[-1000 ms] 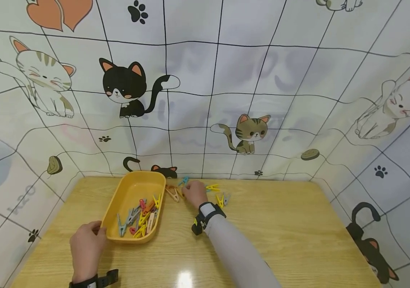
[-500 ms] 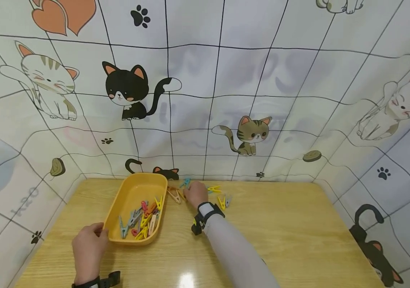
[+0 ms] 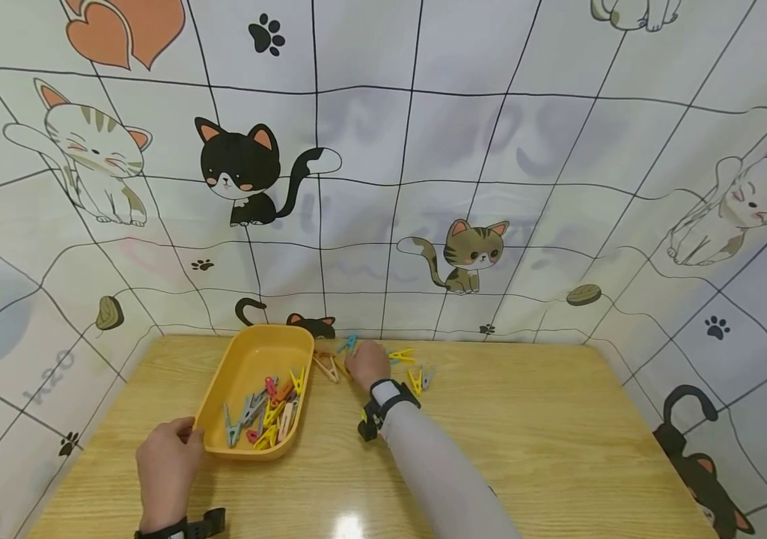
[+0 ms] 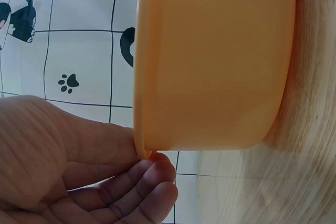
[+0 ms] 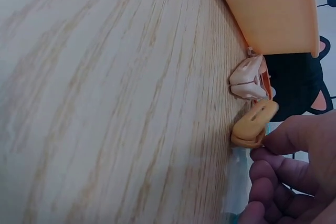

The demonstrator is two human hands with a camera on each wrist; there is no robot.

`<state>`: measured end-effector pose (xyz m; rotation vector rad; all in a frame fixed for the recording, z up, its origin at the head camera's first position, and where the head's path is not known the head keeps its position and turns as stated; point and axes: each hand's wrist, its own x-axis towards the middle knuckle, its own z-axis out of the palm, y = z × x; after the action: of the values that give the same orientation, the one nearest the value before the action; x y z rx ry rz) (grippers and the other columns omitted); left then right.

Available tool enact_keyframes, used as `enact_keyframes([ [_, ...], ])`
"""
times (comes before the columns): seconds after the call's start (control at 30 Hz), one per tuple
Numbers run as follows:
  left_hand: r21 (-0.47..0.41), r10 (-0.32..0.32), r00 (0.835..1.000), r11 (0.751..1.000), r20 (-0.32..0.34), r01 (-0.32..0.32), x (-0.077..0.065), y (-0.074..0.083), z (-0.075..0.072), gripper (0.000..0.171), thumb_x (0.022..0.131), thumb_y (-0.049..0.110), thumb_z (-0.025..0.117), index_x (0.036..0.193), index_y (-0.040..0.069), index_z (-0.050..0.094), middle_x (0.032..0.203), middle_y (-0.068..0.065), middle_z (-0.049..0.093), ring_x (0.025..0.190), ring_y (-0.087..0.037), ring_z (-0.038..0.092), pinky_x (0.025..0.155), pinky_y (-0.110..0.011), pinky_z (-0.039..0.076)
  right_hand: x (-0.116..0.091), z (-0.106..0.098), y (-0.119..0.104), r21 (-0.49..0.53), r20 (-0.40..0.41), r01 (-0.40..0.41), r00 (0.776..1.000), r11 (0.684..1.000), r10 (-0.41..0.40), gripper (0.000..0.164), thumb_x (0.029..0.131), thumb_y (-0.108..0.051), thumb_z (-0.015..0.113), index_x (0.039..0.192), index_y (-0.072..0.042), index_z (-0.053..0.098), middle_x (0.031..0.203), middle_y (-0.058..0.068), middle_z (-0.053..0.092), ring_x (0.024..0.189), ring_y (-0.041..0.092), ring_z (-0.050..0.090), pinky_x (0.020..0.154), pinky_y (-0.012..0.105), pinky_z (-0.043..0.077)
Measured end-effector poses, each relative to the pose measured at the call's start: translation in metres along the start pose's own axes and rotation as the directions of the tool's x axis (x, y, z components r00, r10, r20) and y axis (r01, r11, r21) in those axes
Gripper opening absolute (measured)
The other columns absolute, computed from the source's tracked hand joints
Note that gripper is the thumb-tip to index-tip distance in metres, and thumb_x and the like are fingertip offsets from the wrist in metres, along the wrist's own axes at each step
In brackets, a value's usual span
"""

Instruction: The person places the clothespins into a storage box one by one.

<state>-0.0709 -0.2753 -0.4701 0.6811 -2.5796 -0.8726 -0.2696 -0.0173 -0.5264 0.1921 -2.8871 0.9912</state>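
My left hand (image 3: 167, 464) pinches the near-left corner of a yellow plastic tray (image 3: 248, 352); the left wrist view shows the thumb above its rim (image 4: 139, 77) and curled fingers below. Several colourful clothespins (image 3: 269, 412) lie heaped in the tray's near part. To the right of the tray, my right hand (image 3: 367, 363) is low over the table. In the right wrist view its thumb and index finger pinch the end of an orange-yellow clothespin (image 5: 255, 121). A pale pink clothespin (image 5: 245, 78) lies between that one and the tray.
A blue clothespin (image 3: 349, 343) lies just behind the right hand. To the hand's right are a yellow clothespin (image 3: 402, 355), another yellow clothespin (image 3: 414, 382) and a grey clothespin (image 3: 427, 376). A cat-print cloth (image 3: 356, 209) surrounds the wooden table (image 3: 524, 434) at the back and sides.
The head view has shifted slightly, so the scene sits a little lower. Both hands keep their places, the left at the tray and the right among the loose clothespins.
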Motion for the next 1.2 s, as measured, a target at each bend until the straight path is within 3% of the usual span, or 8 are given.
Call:
enact_keyframes([
  [0.4, 0.002, 0.009, 1.000, 1.000, 0.000, -0.009, -0.001, -0.003, 0.001, 0.025, 0.086, -0.004, 0.067, 0.107, -0.019, 0.070, 0.085, -0.029, 0.070, 0.076, -0.040, 0.067, 0.063, -0.046, 0.051, -0.002, -0.004, -0.007, -0.115, 0.082, -0.039, 0.995, 0.993, 0.049, 0.057, 0.091, -0.026, 0.077, 0.050, -0.015, 0.039, 0.050, -0.006, 0.032, 0.048, 0.013, 0.039, 0.045, 0.025, 0.029],
  [0.83, 0.006, -0.010, 1.000, 1.000, 0.000, 0.010, 0.000, 0.000, 0.003, 0.026, 0.087, -0.004, 0.067, 0.109, -0.018, 0.070, 0.087, -0.029, 0.070, 0.079, -0.040, 0.066, 0.067, -0.049, 0.051, 0.000, -0.003, -0.008, -0.104, 0.143, -0.052, 0.988, 0.993, 0.067, 0.054, 0.092, -0.019, 0.072, 0.052, -0.015, 0.037, 0.052, -0.005, 0.028, 0.048, 0.012, 0.034, 0.046, 0.025, 0.027],
  [1.2, 0.007, 0.001, 1.000, 1.000, 0.002, -0.001, 0.001, -0.001, 0.002, 0.027, 0.088, -0.004, 0.067, 0.110, -0.019, 0.069, 0.088, -0.031, 0.069, 0.079, -0.041, 0.067, 0.070, -0.053, 0.051, -0.006, -0.016, -0.016, -0.047, 0.171, -0.010, 0.985, 0.999, 0.018, 0.055, 0.091, -0.016, 0.072, 0.049, -0.015, 0.036, 0.047, -0.007, 0.027, 0.044, 0.010, 0.031, 0.045, 0.023, 0.024],
])
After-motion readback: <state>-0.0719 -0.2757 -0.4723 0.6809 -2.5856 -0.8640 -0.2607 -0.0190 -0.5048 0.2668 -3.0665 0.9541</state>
